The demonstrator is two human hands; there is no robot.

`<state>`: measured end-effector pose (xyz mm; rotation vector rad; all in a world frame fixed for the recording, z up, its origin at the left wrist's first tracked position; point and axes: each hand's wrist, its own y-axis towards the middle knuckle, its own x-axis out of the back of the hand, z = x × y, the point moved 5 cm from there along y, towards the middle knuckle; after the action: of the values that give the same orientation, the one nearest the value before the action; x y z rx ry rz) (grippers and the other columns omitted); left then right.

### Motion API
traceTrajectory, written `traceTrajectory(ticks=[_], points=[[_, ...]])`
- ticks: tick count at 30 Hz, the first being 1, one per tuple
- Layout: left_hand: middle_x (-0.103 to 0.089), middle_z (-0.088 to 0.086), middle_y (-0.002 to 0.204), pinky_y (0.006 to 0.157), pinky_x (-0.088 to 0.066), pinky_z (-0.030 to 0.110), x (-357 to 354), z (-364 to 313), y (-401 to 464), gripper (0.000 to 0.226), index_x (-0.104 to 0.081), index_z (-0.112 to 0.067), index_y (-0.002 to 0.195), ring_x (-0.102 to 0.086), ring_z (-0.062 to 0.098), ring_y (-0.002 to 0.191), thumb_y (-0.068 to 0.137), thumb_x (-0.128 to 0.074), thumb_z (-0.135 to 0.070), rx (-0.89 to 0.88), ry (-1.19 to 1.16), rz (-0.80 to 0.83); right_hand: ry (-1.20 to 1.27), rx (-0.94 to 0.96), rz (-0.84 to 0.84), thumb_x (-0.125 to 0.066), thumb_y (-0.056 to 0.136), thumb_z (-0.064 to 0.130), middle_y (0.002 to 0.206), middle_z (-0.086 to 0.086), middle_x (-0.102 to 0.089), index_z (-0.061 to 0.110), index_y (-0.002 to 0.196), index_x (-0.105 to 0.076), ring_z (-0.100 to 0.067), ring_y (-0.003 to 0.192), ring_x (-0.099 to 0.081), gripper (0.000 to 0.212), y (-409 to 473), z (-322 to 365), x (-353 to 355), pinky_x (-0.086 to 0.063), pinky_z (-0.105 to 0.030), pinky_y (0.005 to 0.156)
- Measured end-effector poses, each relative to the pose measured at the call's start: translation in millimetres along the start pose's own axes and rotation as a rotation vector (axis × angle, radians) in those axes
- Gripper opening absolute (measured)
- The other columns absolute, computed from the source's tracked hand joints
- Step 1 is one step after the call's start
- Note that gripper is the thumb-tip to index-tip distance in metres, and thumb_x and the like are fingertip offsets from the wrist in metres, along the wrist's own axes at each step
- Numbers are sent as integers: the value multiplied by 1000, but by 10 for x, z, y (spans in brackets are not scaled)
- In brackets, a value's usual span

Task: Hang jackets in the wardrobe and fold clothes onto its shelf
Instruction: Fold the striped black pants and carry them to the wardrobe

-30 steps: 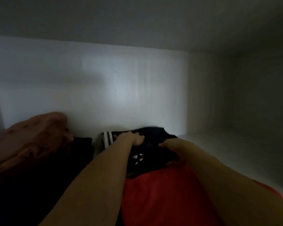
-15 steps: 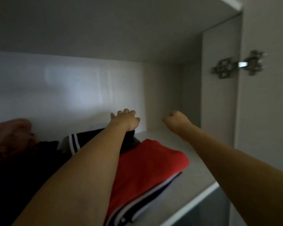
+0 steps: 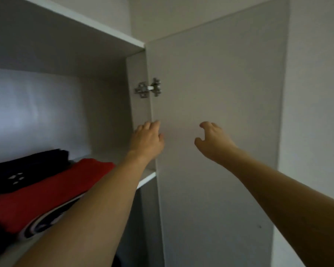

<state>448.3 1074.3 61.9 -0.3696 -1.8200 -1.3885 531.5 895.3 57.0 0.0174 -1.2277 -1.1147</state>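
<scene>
- The wardrobe is filling the left half of the view, its white inside dim and its top panel slanting across the upper left.
- The door is standing open on the right side, its inner face turned toward the camera, with a pale wall lying behind it.
- The shelf is showing only its white front edge at the right end, just left of the door.
- A folded red garment is lying at the front of the shelf, with a white and dark band showing along its near fold.
- A folded dark garment with small white marks is sitting just behind the red one.
- The left hand is reaching up in front of the door's hinged edge, fingers loosely bent and holding nothing.
- The right hand is hanging in front of the door face, fingers curled like a claw and gripping nothing.
- A metal hinge is joining door and side panel above the left hand.
</scene>
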Motion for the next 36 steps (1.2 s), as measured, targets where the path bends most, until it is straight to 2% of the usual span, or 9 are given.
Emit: traceTrajectory(ticks=[4,11,19,26,31,36], points=[[-50,14,136,101,-37,39,-207,-1032,-162,52,-39,-13,144,-48,35,120,95,-44,-31,-204,-60,9,-164,-61,-78,-49,92,25,143,-11,-41,11,143,-34,-29,127,-43,55,-519,-619,549,-40,-39,102],[-42,6,145,111,-28,43,-66,-2825,-922,53,-32,-18,146,-41,27,129,98,-38,-36,-478,-79,70,-352,-211,-103,-49,92,25,143,-9,-43,8,141,-36,-28,127,-44,54,-1801,-1574,1646,-37,-34,102],[-40,8,148,111,-29,43,465,-5181,-1994,51,-33,-15,146,-40,29,131,99,-33,-35,-625,-247,44,-512,-348,-156,-51,92,28,148,-9,-39,8,145,-31,-26,134,-39,60,-3674,-2790,3422,-32,-35,109],[-35,10,152,113,-24,47,1038,-7542,-3131,54,-31,-14,147,-36,29,135,99,-32,-38,-822,-381,104,-555,-598,-181,-55,93,30,151,-9,-35,10,147,-28,-27,135,-37,63,-5388,-3863,5002,-33,-38,109],[-35,9,152,114,-23,46,1224,-8985,-3856,56,-30,-14,148,-37,29,134,99,-31,-42,-950,-440,148,-546,-728,-230,-59,92,26,150,-10,-36,10,146,-30,-28,135,-37,63,-6399,-4593,5899,-34,-37,108],[-38,6,150,114,-23,46,1205,-10391,-4558,54,-32,-18,147,-38,27,133,98,-34,-42,-1042,-524,211,-582,-828,-209,-58,93,28,150,-10,-36,10,147,-28,-28,135,-38,64,-7260,-5473,6624,-35,-36,108]])
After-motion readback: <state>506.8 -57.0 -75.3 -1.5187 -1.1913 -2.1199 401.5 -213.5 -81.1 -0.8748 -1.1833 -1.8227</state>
